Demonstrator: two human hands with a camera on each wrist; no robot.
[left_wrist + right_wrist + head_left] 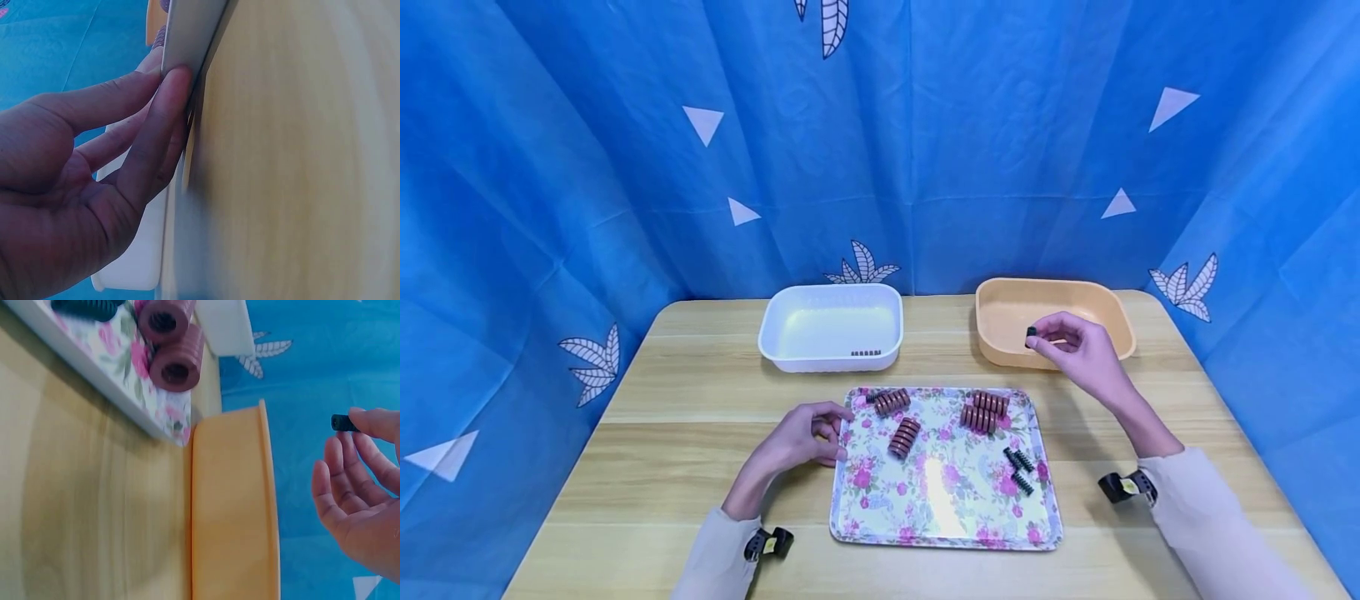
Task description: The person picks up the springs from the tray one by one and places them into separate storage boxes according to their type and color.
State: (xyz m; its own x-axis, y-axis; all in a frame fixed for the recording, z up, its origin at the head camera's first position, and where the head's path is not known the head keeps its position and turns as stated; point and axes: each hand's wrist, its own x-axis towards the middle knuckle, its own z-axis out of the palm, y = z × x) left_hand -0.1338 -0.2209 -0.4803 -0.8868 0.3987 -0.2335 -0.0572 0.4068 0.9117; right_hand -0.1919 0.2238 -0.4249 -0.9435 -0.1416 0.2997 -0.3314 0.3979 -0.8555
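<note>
My right hand (1078,354) pinches a small dark green coil spring (342,423) between thumb and fingertips, above the orange plastic bin (1000,353). My left hand (805,435) grips the left edge of a flower-patterned tray (880,517); the left wrist view shows its fingertips (175,84) on the tray's side. Several thick brown coil springs (904,438) lie on the tray, some side by side. Three small dark springs (1022,483) are grouped near the tray's right edge. Another small dark spring (873,398) touches a brown one at the upper left.
A white plastic bin (812,365) stands behind the tray, left of the orange one; small slots show low on its front. Both bins and the tray sit on a wooden table (647,467). Blue curtains (925,150) with leaf prints hang behind and along the sides.
</note>
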